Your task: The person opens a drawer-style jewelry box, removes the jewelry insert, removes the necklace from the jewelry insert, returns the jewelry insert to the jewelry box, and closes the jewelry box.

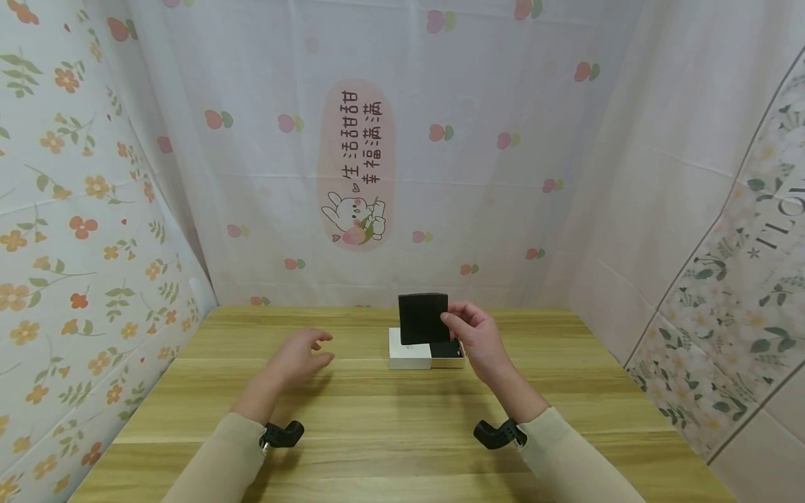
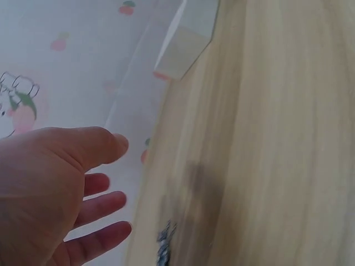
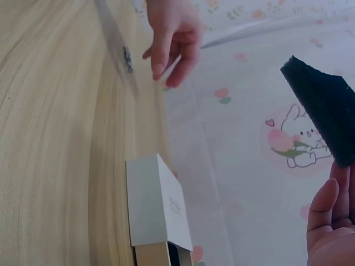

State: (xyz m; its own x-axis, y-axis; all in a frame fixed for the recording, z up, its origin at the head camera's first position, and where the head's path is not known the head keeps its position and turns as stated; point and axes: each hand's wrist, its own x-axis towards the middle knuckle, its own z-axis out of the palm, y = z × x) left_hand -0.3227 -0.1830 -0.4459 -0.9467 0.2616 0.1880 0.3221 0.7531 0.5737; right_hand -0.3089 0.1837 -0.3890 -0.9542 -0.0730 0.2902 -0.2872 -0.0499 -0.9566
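Black pad (image 1: 423,319) partly hides the white box (image 1: 410,358).

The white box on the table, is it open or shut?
Partly open: its white cover leaves one end of the tray exposed, with something black visible inside.

Table (image 1: 377,454): pale yellow-brown wood grain, darker bands running left to right, soft shadows in places.
Back cloth (image 1: 516,195): white, creased, hanging behind the table's far edge; scattered red and pinkish-purple fruit prints, green leaves.
Pink patch (image 1: 358,164): rounded, printed on back cloth left of centre; two lines of dark Chinese characters running lengthwise.
Cartoon rabbit (image 1: 352,213): white, outlined, at patch's lower end, beside a pink fruit with green leaf.
Left cloth (image 1: 94,244): white; orange and red flowers, green sprigs.
Right cloth (image 1: 660,230): pale; slanting dark lines, whitish blossoms, grey-green leaves, large lettering cut by frame edge.
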